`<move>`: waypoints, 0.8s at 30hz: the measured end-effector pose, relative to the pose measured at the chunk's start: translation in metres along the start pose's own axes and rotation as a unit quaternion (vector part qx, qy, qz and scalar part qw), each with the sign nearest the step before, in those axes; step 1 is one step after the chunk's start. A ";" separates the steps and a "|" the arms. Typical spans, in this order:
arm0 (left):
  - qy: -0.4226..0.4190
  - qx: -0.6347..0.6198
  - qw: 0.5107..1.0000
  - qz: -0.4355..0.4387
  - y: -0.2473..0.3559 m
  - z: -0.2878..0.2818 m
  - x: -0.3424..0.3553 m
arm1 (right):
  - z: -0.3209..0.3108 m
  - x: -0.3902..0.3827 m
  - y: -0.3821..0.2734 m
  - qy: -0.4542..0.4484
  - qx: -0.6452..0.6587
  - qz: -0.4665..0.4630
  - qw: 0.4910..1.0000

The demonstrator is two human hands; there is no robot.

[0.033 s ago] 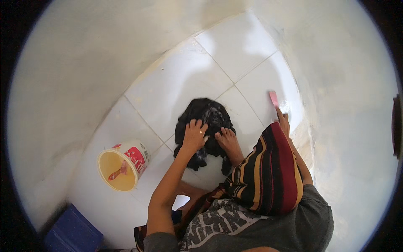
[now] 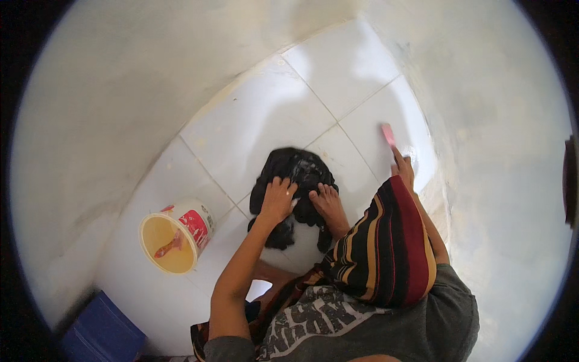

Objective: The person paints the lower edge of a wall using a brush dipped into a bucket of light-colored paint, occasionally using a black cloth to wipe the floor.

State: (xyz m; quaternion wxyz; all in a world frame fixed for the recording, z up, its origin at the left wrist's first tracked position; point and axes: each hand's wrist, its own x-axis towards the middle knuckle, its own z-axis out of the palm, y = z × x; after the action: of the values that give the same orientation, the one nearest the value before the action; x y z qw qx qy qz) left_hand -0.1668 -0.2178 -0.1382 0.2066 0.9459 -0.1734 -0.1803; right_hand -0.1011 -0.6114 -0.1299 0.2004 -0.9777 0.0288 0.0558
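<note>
A bunched black cloth with white suds on it lies on the white floor tiles. My left hand is on it, fingers curled into the fabric. My bare foot rests at the cloth's right side. At the right, near the wall, my right hand grips a pink brush, held apart from the cloth. A striped cloth covers my raised right knee and partly hides that forearm.
A cream bucket with a red label and a wooden-handled tool inside stands at the left. A blue object lies at the lower left. Pale walls enclose the tiled floor. A dark brown object sits at the far right.
My right hand and the pink brush have shifted slightly up and to the left. My left hand has drawn a little toward me on the black cloth.
</note>
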 end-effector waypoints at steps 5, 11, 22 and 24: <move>-0.078 -0.047 0.996 -0.010 -0.031 0.000 -0.033 | 0.016 0.121 -0.132 -0.045 -0.080 -0.174 0.980; -0.032 -0.087 0.995 -0.033 -0.029 -0.078 -0.093 | 0.058 0.176 -0.217 -0.069 -0.147 -0.256 0.953; -0.042 -0.133 0.958 -0.250 0.058 -0.239 -0.175 | 0.065 0.211 -0.271 -0.129 -0.205 -0.256 0.936; -0.039 -0.123 0.948 -0.293 0.055 -0.234 -0.177 | 0.073 0.215 -0.273 -0.120 -0.190 -0.248 0.942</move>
State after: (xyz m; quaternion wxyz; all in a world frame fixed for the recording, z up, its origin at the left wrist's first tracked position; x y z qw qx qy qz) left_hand -0.2389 -0.1169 0.1334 0.2523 0.9147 0.1265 -0.2892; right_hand 0.1261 -0.3397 -0.1166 0.0208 -0.9598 -0.2502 0.1253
